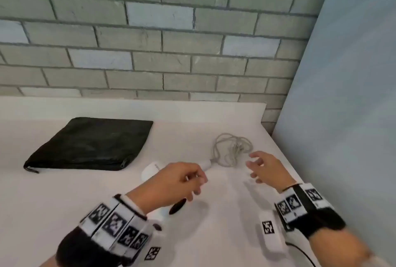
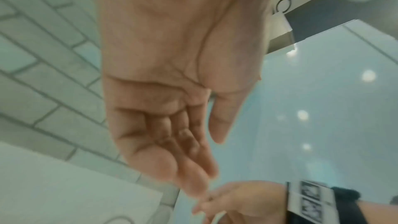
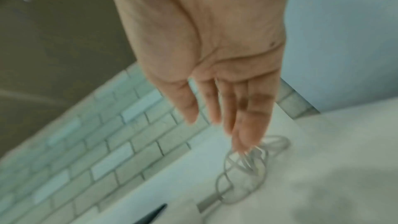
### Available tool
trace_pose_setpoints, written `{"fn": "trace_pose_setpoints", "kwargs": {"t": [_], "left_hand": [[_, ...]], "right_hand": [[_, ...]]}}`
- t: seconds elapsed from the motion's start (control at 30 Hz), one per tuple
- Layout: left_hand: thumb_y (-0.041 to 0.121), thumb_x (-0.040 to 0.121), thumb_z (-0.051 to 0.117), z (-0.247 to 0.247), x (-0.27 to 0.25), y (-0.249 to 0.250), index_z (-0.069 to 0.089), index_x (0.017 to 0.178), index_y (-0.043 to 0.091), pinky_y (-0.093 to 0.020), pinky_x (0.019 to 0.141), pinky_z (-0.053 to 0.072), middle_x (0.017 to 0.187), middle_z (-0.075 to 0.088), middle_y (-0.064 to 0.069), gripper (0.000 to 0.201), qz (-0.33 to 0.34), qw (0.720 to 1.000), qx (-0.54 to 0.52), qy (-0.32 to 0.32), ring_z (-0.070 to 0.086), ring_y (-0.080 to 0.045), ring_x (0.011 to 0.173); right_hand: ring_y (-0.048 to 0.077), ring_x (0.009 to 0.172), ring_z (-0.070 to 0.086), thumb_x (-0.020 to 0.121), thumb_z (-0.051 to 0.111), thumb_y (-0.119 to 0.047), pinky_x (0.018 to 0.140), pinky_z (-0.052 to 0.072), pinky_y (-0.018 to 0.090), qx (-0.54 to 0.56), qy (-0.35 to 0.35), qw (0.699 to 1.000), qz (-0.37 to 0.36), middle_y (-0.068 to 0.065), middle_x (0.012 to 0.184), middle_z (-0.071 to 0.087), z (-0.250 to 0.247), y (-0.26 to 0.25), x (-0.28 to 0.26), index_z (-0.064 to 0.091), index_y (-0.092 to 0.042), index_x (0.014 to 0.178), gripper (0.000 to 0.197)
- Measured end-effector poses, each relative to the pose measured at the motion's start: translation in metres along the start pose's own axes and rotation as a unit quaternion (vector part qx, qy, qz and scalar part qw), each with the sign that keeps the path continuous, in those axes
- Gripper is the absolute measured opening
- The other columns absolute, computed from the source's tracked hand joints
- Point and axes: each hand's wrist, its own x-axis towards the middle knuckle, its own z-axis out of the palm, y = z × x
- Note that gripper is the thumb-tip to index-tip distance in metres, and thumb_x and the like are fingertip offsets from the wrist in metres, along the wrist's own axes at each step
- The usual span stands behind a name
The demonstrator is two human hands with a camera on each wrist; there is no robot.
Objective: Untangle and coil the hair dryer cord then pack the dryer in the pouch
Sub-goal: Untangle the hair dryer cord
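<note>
A white hair dryer (image 1: 151, 172) lies on the white table (image 1: 64, 206), partly hidden under my left hand (image 1: 192, 183). Its grey cord (image 1: 232, 151) sits in a tangled heap with the plug on top, just beyond the handle end. The left hand hovers over the handle with loosely curled fingers; the left wrist view shows that palm (image 2: 163, 125) holding nothing. My right hand (image 1: 255, 166) is spread just right of the tangle. In the right wrist view its straight fingers (image 3: 247, 125) hang above the cord (image 3: 243, 171). A flat black zip pouch (image 1: 90, 144) lies at the left.
A grey brick wall (image 1: 171, 41) rises behind the table. A pale blue panel (image 1: 342, 116) stands along the table's right edge, close to the cord. Bare white tabletop lies between the pouch and the dryer and in front of my hands.
</note>
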Motion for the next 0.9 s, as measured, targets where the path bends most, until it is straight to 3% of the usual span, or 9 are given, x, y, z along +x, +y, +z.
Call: {"fn": "trace_pose_setpoints", "kwargs": {"t": [0.1, 0.2, 0.27, 0.37, 0.43, 0.57, 0.67, 0.77, 0.9], "left_hand": [[0.023, 0.088, 0.053, 0.005, 0.036, 0.011, 0.063, 0.090, 0.018, -0.017, 0.060, 0.045, 0.073, 0.061, 0.007, 0.012, 0.002, 0.997, 0.034, 0.072, 0.057, -0.007, 0.056], [0.027, 0.088, 0.053, 0.011, 0.057, 0.019, 0.060, 0.103, 0.015, -0.018, 0.067, 0.041, 0.091, 0.059, 0.002, 0.020, 0.003, 0.992, 0.119, 0.046, 0.052, -0.009, 0.066], [0.029, 0.089, 0.053, 0.014, 0.067, 0.020, 0.057, 0.111, 0.015, -0.022, 0.077, 0.039, 0.106, 0.061, -0.003, 0.027, -0.008, 0.988, 0.153, 0.023, 0.052, -0.015, 0.082], [0.031, 0.089, 0.051, 0.012, 0.083, 0.021, 0.052, 0.119, 0.014, -0.023, 0.080, 0.038, 0.122, 0.058, -0.006, 0.035, -0.042, 0.986, 0.162, 0.003, 0.054, -0.022, 0.104], [0.033, 0.089, 0.051, 0.012, 0.096, 0.019, 0.048, 0.124, 0.013, -0.025, 0.082, 0.040, 0.128, 0.054, -0.007, 0.041, -0.062, 0.985, 0.161, -0.007, 0.053, -0.023, 0.111], [0.031, 0.090, 0.050, 0.014, 0.118, 0.023, 0.038, 0.134, 0.009, -0.031, 0.098, 0.038, 0.138, 0.047, -0.010, 0.051, -0.092, 0.980, 0.173, -0.027, 0.047, -0.026, 0.123], [0.037, 0.090, 0.049, 0.017, 0.131, 0.024, 0.029, 0.139, 0.007, -0.033, 0.101, 0.036, 0.143, 0.041, -0.013, 0.061, -0.112, 0.981, 0.156, -0.029, 0.043, -0.028, 0.128], [0.039, 0.089, 0.050, 0.020, 0.142, 0.021, 0.022, 0.141, 0.003, -0.030, 0.091, 0.039, 0.141, 0.043, -0.015, 0.069, -0.135, 0.982, 0.133, -0.013, 0.047, -0.029, 0.125], [0.030, 0.090, 0.053, 0.017, 0.143, 0.016, 0.035, 0.133, 0.000, -0.019, 0.060, 0.041, 0.126, 0.056, -0.015, 0.056, -0.145, 0.980, 0.135, 0.009, 0.059, -0.024, 0.098]], "right_hand": [[0.037, 0.101, 0.059, 0.081, 0.062, -0.030, 0.084, 0.052, 0.049, 0.002, 0.086, 0.995, 0.056, 0.021, 0.110, 0.058, 0.015, -0.002, 0.044, 0.039, -0.003, 0.126, 0.057], [0.038, 0.114, 0.052, 0.080, 0.063, -0.034, 0.096, 0.045, 0.046, 0.009, 0.054, 0.993, 0.103, 0.019, 0.127, 0.052, 0.031, 0.000, 0.072, 0.036, -0.003, 0.130, 0.065], [0.032, 0.104, 0.054, 0.083, 0.061, -0.025, 0.087, 0.048, 0.037, 0.022, 0.037, 0.995, 0.088, 0.016, 0.114, 0.055, 0.038, 0.006, 0.080, 0.043, -0.005, 0.124, 0.049], [0.024, 0.082, 0.049, 0.082, 0.055, -0.002, 0.058, 0.037, 0.022, 0.046, 0.042, 0.997, 0.044, 0.015, 0.093, 0.053, 0.045, 0.015, 0.087, 0.052, -0.012, 0.088, 0.012], [0.024, 0.080, 0.051, 0.078, 0.057, 0.004, 0.058, 0.037, 0.024, 0.063, 0.045, 0.996, 0.032, 0.017, 0.089, 0.053, 0.049, 0.023, 0.092, 0.044, -0.020, 0.074, 0.027], [0.026, 0.082, 0.054, 0.073, 0.061, 0.015, 0.060, 0.047, 0.020, 0.154, 0.057, 0.985, 0.048, 0.015, 0.091, 0.053, 0.050, 0.023, 0.089, 0.044, -0.003, 0.109, 0.044], [0.029, 0.076, 0.060, 0.073, 0.062, 0.013, 0.051, 0.050, 0.016, 0.164, 0.014, 0.984, 0.072, 0.015, 0.088, 0.061, 0.052, 0.019, 0.093, 0.048, -0.002, 0.113, 0.044], [0.018, 0.055, 0.046, 0.082, 0.047, 0.010, 0.034, 0.035, 0.014, 0.162, -0.028, 0.983, 0.080, 0.007, 0.067, 0.050, 0.052, 0.012, 0.090, 0.053, -0.007, 0.105, 0.029], [0.019, 0.074, 0.054, 0.080, 0.048, 0.014, 0.061, 0.039, 0.028, 0.250, -0.080, 0.964, 0.045, 0.003, 0.080, 0.057, 0.051, 0.005, 0.076, 0.050, -0.016, 0.106, 0.039]]}}
